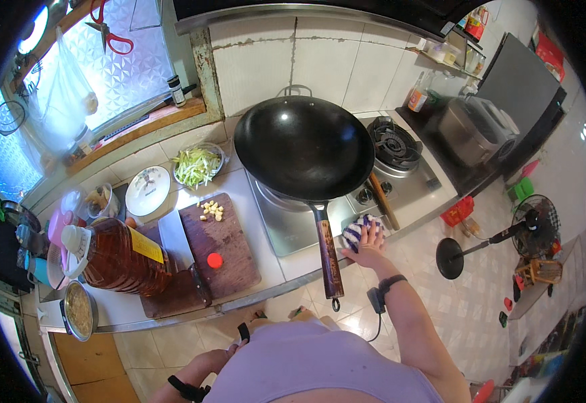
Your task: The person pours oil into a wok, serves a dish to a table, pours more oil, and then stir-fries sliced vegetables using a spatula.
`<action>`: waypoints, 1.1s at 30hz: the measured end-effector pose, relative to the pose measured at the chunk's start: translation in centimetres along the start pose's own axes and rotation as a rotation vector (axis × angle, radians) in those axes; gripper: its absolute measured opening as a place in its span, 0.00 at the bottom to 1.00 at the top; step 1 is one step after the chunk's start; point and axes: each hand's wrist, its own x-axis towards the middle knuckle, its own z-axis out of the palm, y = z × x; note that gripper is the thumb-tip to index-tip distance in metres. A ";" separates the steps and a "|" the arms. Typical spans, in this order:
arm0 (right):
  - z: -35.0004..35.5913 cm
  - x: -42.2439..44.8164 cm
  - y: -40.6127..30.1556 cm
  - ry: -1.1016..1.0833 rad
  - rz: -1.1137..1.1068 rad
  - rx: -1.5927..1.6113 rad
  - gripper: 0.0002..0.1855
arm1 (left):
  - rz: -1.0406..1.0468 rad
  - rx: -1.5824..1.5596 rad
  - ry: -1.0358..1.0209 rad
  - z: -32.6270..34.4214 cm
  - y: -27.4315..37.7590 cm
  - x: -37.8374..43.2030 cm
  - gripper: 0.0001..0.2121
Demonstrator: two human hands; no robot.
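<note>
My right hand (370,250) lies over a bunched purple-and-white striped cloth (356,232) at the front edge of the gas stove (293,237). Its fingers press on the cloth. Just left of it, the wooden handle (327,252) of a black wok (305,146) points towards me; the wok sits on the left burner and nothing shows inside. A wooden-handled utensil (384,204) lies across the stove, right of the wok, its far end hidden under the rim. My left hand (225,355) is low at my waist, partly hidden by my body, and its grip is unclear.
On the left, a cutting board (237,252) carries a cleaver (177,239), chopped garlic (212,210) and a red cap (215,260). A large oil bottle (122,257), a plate (148,191), a bowl of sliced green vegetable (197,166) and a metal pan (79,310) stand around it. A fan (534,221) stands right.
</note>
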 end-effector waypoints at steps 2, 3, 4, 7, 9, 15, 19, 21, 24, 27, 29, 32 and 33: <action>0.1 0.0 0.0 0.004 -0.006 0.001 0.64 | -0.057 -0.006 0.006 -0.2 0.7 -0.2 0.42; 0.1 0.0 0.0 0.002 -0.007 0.003 0.64 | -0.060 0.002 0.006 -0.2 0.9 -0.3 0.42; 0.1 0.0 0.0 0.013 -0.007 0.009 0.65 | -0.012 0.034 0.000 -0.2 1.0 -0.4 0.43; 0.3 0.1 0.0 0.021 -0.001 0.026 0.65 | -0.050 0.142 -0.027 -0.1 0.8 0.8 0.44; 0.5 0.1 0.1 0.018 -0.014 0.017 0.65 | -0.100 0.234 -0.034 0.3 0.5 1.4 0.46; 0.9 0.7 0.3 0.018 0.008 -0.013 0.59 | -0.090 0.331 -0.028 0.8 -1.3 2.8 0.55; 1.0 1.0 0.5 -0.007 0.018 0.010 0.57 | -0.087 0.373 -0.019 1.6 -2.7 3.9 0.62; 1.0 1.0 0.6 -0.008 0.031 0.007 0.57 | -0.067 0.405 0.008 1.8 -3.0 4.2 0.63; 1.0 1.0 0.6 -0.027 0.029 -0.022 0.56 | -0.124 0.409 -0.035 1.8 -2.6 4.2 0.65; 1.0 1.1 0.6 -0.030 0.027 -0.032 0.56 | -0.169 0.419 -0.061 1.4 -1.7 4.0 0.66; 1.1 1.1 0.7 -0.034 0.035 -0.038 0.56 | -0.176 0.414 -0.059 1.3 -1.3 3.9 0.66; 1.4 1.3 0.9 -0.029 0.033 -0.039 0.57 | -0.162 0.390 -0.046 1.1 -1.1 3.7 0.66; 1.5 1.3 1.0 -0.032 0.031 -0.041 0.57 | -0.160 0.380 -0.047 1.1 -1.1 3.6 0.66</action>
